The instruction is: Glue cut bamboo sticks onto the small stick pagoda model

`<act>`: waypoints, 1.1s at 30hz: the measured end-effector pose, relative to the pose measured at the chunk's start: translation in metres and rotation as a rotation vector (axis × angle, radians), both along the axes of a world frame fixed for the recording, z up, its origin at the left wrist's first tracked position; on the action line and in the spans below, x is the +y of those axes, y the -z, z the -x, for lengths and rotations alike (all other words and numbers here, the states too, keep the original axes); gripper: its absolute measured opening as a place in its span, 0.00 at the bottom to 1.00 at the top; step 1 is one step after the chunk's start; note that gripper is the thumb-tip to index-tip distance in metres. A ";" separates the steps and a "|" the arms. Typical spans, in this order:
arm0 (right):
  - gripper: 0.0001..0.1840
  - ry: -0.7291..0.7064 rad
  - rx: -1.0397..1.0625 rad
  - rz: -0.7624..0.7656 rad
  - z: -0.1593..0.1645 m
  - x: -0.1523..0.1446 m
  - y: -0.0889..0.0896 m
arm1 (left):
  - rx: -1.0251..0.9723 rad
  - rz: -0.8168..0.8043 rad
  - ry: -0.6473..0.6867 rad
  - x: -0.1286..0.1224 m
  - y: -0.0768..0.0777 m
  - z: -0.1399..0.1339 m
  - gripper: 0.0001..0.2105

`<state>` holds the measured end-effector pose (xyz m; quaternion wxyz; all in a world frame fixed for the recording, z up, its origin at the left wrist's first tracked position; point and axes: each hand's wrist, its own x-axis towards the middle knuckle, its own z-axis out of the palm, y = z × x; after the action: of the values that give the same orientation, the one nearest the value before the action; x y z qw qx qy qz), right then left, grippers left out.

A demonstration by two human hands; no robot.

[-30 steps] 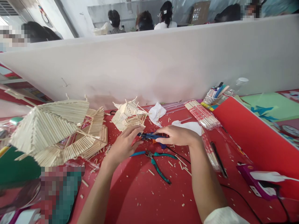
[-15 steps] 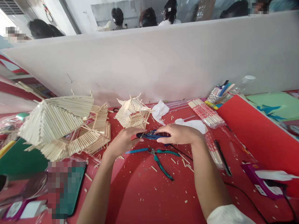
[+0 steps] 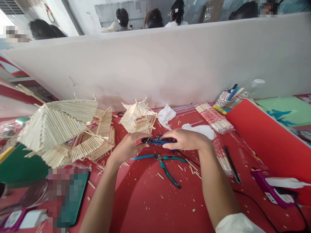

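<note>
Both my hands meet over the middle of the red table. My right hand [image 3: 186, 139] is closed on the right end of a dark blue hand tool [image 3: 156, 141]; its exact kind is hard to make out. My left hand [image 3: 130, 145] pinches the tool's dark left end between thumb and fingers. Just below lies a pair of cutting pliers [image 3: 167, 166] with teal handles, its handles spread, beside a blue strip [image 3: 142, 157]. Right behind my hands stands a small model house [image 3: 138, 117] made of thin wooden sticks.
At left is a larger stick-built model [image 3: 60, 129] by a green tray [image 3: 75, 200]. Bundled sticks [image 3: 213, 117], white tissue [image 3: 166, 115], a pen cup [image 3: 224, 101], a red board [image 3: 264, 142] and a purple power strip [image 3: 272, 187] lie right. Stick scraps litter the table; a white partition [image 3: 155, 68] rises behind.
Almost nothing differs. Both hands stay on the dark blue tool, and a reddish patch by my left fingertips no longer shows.
</note>
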<state>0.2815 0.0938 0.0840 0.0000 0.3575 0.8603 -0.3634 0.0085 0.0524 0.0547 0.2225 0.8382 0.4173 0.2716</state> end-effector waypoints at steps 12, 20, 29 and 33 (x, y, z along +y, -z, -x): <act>0.21 -0.006 0.033 -0.016 0.000 0.001 0.004 | 0.000 0.027 -0.022 0.000 0.000 0.002 0.16; 0.22 -0.006 0.033 -0.029 0.000 0.001 0.006 | 0.000 0.036 -0.028 0.001 0.003 0.003 0.15; 0.23 -0.004 0.033 -0.034 0.000 0.002 0.008 | 0.006 0.038 -0.030 0.002 0.003 0.004 0.16; 0.23 -0.002 0.026 -0.042 0.000 0.001 0.008 | 0.017 0.015 -0.025 0.001 0.003 0.005 0.17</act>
<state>0.2816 0.0950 0.0762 -0.0182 0.3518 0.8680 -0.3499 0.0035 0.0531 0.0515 0.2216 0.8335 0.4318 0.2640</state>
